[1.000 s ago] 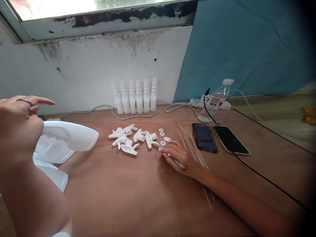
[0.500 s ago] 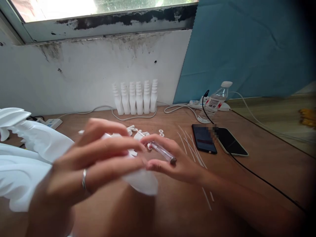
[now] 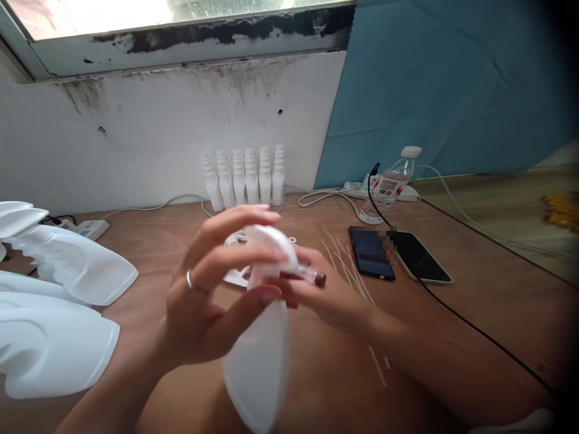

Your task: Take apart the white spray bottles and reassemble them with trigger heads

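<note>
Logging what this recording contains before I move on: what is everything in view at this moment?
white shell: one, white, held up in front
clear tube: one, clear with dark tip, at the shell's top
loose shells: at least two, white, table's left side
stacked nozzles: about six stacks, white, against the wall
small parts: several, white, behind the hands
thin straws: several, white, beside the phones
phones: two, dark, flat on the table
water bottle: one, clear, white cap, behind the phones
black cable: one, black, table's right side
table: one, brown
left hand: ringed, fingers around the white shell
right hand: fingers pinching the clear tube
</note>
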A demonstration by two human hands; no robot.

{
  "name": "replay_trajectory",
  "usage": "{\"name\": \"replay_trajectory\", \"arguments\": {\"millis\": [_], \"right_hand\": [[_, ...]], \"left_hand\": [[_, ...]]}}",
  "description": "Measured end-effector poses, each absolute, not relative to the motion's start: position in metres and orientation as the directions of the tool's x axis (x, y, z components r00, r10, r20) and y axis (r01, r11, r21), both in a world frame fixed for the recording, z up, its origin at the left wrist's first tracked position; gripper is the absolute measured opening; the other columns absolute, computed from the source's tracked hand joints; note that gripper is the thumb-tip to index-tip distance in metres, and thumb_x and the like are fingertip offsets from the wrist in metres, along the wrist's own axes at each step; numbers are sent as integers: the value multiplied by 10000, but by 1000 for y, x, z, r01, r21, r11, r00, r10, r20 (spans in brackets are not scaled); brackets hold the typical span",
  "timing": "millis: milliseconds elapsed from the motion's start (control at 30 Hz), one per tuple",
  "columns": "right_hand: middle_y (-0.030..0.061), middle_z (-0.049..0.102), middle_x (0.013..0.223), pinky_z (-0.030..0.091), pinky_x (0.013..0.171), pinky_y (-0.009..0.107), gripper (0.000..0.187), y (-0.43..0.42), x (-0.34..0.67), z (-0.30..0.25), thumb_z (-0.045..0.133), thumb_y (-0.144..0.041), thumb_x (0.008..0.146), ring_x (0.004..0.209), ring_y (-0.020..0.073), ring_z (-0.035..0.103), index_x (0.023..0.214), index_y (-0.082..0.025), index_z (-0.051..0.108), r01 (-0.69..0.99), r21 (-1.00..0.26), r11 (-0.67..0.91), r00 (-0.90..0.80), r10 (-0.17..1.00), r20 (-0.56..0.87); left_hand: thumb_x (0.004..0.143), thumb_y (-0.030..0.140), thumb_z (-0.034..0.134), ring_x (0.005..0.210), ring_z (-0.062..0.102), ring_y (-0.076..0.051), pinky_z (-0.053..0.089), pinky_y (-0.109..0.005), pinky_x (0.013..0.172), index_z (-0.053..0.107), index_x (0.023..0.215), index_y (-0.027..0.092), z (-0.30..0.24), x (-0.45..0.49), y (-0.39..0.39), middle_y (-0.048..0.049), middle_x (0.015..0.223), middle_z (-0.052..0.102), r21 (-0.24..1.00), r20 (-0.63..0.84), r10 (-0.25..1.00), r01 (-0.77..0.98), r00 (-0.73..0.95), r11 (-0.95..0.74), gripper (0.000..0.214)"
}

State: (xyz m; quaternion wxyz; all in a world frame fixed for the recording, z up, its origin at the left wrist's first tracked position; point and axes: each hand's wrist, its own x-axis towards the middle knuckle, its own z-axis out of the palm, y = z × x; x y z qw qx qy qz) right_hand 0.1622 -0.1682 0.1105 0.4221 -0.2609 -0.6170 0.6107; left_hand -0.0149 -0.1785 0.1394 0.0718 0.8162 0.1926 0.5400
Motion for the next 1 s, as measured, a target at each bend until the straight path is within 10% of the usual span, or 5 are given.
{"name": "replay_trajectory", "arguments": {"millis": [167,300,567,733,1000], "right_hand": [[9,592,795,406,486,220,277,-150,171,112,726,-391,798,616,102,519,950,-189,612,-395,-915,87,-195,965,176],[13,593,819,396,493,215,292,-142,173,110,732,-409,788,626,96,503,889,-178,586,-465,-879,106,-104,979,173],[6,542,747,441,521,253,249,-135,181,115,718,-401,798,623,121,520,849,-202,577,-414,-899,144,-192,951,241],[5,562,731,419,405,300,317,-137,185,124,571,-492,881,464,141,518,1074,-241,564,-443,-895,51,-450,851,270],[-5,567,707,332,336,238,391,-138,185,125,648,-541,811,484,136,475,985,-232,482,-415,-906,-81,-440,889,122]], "left_hand": [[665,544,792,1286,447,-330,437,-497,1037,417,1331,250,125,-12,-174,-136,1390,454,495,604,704,516,373,-698,818],[700,485,779,1127,563,-315,462,-459,950,409,1342,274,114,-5,-170,-94,1279,568,595,399,842,596,363,-539,771],[737,344,744,1013,627,-299,506,-350,786,507,1296,216,129,-12,-163,-120,1169,641,988,70,854,80,516,-130,620],[706,451,666,853,659,-314,515,-387,722,582,1211,147,130,-7,-163,-164,1076,657,937,1,728,-254,686,238,595],[728,433,687,911,653,-332,515,-431,792,544,1242,148,118,0,-158,-187,1134,621,928,-20,754,-268,656,257,605]]}}
